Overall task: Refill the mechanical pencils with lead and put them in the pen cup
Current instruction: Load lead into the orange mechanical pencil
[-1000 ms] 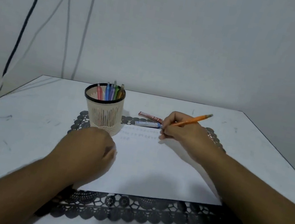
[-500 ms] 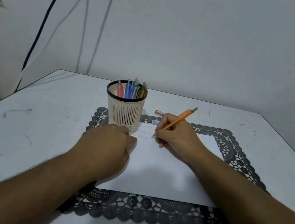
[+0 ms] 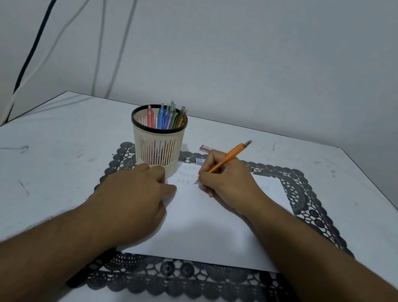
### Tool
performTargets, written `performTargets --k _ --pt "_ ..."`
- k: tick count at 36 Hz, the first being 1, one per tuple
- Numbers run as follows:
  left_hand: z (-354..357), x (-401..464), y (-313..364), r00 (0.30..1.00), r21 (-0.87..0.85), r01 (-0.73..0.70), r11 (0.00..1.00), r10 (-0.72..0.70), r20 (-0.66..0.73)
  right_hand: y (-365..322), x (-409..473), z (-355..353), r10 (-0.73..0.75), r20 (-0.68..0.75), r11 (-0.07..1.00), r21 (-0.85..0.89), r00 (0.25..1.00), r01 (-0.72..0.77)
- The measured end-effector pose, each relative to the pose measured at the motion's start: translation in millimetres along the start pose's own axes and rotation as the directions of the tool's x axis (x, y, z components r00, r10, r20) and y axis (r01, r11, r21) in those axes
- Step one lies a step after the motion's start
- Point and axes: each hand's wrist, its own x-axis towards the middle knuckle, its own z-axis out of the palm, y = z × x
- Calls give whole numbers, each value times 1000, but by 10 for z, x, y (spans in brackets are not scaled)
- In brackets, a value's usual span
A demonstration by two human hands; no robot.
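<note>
Gripping the orange mechanical pencil point(image 3: 229, 156) in a writing hold, the right hand point(image 3: 227, 182) pressed its tip to the white paper point(image 3: 205, 226) near that sheet's far edge. The left hand point(image 3: 136, 201), fingers curled under and empty, rested on the paper's left edge, just before the pen cup point(image 3: 155, 148). A black lace mat point(image 3: 304, 196) covered the white table point(image 3: 33, 148) against a plain wall point(image 3: 262, 55).
</note>
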Motion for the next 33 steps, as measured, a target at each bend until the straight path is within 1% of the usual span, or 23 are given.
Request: performTargets --k 12,20,24,30,33 --pt "7 -5 -28 1000 -20 -4 1000 5 11 6 25 -1 6 -37 998 -54 999 -8" --pt "-22 -26 -12 1000 -35 -3 999 3 23 4 13 4 -3 -12 999 -40 1000 3" --pt "-27 -20 -4 1000 -36 1 999 -1 12 -3 16 11 -6 -2 998 -70 1000 6" --pt "-23 -11 5 1000 -36 4 999 -4 18 21 22 2 9 -37 998 -54 999 -11" --pt "-22 -16 -1 1000 -35 4 999 -3 19 -3 -2 6 4 -3 997 -82 1000 -5"
